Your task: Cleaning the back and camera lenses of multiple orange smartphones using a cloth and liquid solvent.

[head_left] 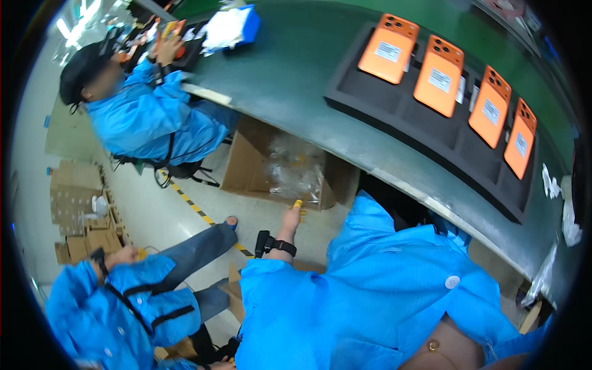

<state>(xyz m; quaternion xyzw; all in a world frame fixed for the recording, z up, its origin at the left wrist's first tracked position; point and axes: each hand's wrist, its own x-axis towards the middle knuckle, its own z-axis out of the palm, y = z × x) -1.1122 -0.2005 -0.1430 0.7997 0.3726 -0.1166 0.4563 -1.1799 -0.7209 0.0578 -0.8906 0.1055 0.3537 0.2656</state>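
My left hand [291,217] reaches down beside the bench, by the near rim of a cardboard box [240,161]. Yellow finger covers sit on its fingertips; the fingers look stretched out and slightly apart, with nothing visible in them. A black strap with a small black device [264,243] is on that wrist. Inside the box lies a heap of clear plastic film [296,166] with some yellow bits. On the green bench, several orange phones [439,77] lie backs up, white labels on them, in a black foam tray [394,117]. My right hand is out of view.
A co-worker in a blue smock [148,117] sits at the bench's far left, handling an orange thing. Another person [123,308] stands at lower left. A blue bin [246,28] with white material stands on the bench. Stacked cartons [77,197] line the left. Crumpled plastic [542,277] hangs at right.
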